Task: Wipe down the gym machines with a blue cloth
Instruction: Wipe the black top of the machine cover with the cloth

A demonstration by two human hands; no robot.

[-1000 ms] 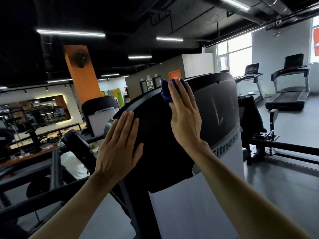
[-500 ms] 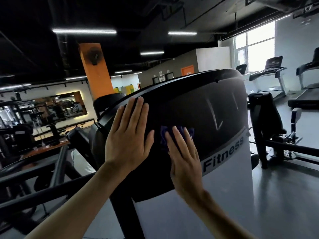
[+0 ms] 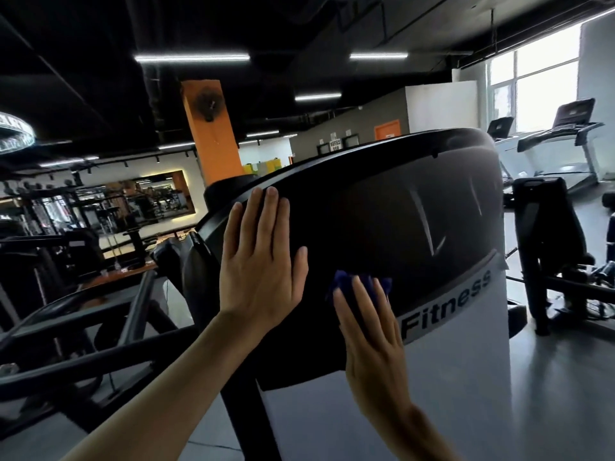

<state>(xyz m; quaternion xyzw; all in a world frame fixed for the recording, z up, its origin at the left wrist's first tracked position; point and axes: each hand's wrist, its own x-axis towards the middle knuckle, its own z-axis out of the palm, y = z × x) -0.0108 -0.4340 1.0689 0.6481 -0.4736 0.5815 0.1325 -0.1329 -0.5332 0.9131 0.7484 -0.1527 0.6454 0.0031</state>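
Head view: black machine shroud (image 3: pixel 382 221), long axis rising left to right. Left hand (image 3: pixel 263 261) flat, fingers straight, pressing shroud, holding nothing. Right hand (image 3: pixel 369 331) flat, fingers straight, pressing crumpled blue cloth (image 3: pixel 342 281) against lower shroud.

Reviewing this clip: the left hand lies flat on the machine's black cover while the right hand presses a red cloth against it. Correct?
Not quite. In the head view the cloth under the right hand is blue, not red. The rest holds: the left hand lies flat on the black cover.
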